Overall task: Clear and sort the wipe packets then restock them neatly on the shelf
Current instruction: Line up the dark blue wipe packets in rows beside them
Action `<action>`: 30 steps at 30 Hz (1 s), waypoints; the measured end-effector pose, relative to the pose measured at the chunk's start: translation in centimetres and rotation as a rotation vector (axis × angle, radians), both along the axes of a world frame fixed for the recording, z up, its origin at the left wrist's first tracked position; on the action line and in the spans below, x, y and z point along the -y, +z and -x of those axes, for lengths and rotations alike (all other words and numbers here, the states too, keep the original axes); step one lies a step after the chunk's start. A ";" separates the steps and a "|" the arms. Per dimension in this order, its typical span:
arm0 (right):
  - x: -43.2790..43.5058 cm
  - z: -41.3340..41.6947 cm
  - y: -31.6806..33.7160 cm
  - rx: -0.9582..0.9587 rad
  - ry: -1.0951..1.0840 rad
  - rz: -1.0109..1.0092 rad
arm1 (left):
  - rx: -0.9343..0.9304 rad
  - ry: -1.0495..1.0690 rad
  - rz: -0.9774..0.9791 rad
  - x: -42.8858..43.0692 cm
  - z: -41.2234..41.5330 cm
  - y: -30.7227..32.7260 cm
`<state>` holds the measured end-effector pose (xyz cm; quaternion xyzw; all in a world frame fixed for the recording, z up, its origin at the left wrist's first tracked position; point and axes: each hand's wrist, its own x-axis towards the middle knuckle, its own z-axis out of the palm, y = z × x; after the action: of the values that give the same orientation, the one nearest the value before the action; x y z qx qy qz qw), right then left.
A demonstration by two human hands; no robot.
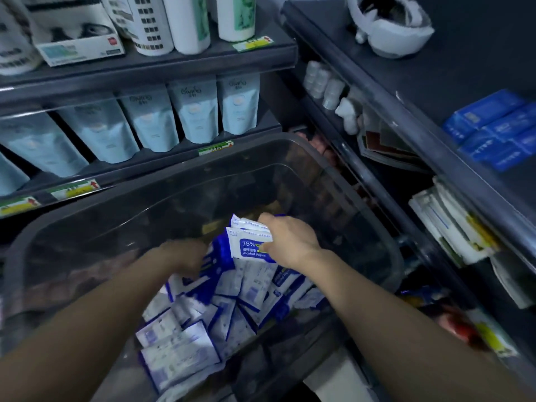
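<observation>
**Most packets unsorted: gathering stage, restocking not yet begun**

Head view, looking down into a clear plastic bin [232, 175] held in front of the shelving. The right hand [290, 242] pinches a small stack of alcohol wipe packets [252, 245], faces aligned and printed side toward the camera, raised just above the heap. The left hand [185, 256] reaches down into the loose pile [226, 309]. Its fingers are blurred and partly hidden among the packets, so whether it grips one cannot be told.

Judged from this arrangement, clearing appears complete or nearly so, since the wipes lie in the bin and none shows on a shelf. Sorting is at an early point: only the few packets in the right hand are squared up, while the far larger share lies jumbled, overlapping and facing every way.

Restocking remains wholly to do. The shelf [145, 166] at left carries pale blue pouches [197, 111] (a different product), and dark blue packs [499, 129] lie on the unit at right. Which shelf is meant for the wipes cannot be determined from this view.
</observation>
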<state>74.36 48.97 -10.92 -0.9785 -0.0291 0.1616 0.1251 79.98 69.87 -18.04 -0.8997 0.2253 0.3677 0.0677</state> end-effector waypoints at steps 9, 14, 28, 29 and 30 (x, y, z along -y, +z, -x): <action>5.1 6.3 7.0 0.287 -0.357 -0.218 | -0.042 0.256 0.622 5.2 0.2 9.5; 10.0 12.2 11.5 0.510 -0.539 -0.264 | -0.147 0.320 0.984 10.9 2.9 14.6; 24.1 43.3 17.1 0.766 -1.011 -0.190 | -0.469 -0.035 1.157 33.9 28.9 20.9; 25.1 45.8 17.1 0.768 -1.034 -0.178 | -0.450 -0.075 1.151 35.4 31.1 21.0; 26.0 48.1 17.2 0.768 -1.059 -0.165 | -0.429 -0.091 1.156 36.8 33.1 21.2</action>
<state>26.23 22.98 6.26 -0.8357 0.4015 -0.2852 0.2430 46.88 33.09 3.11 -0.6864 0.4349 0.3555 -0.4619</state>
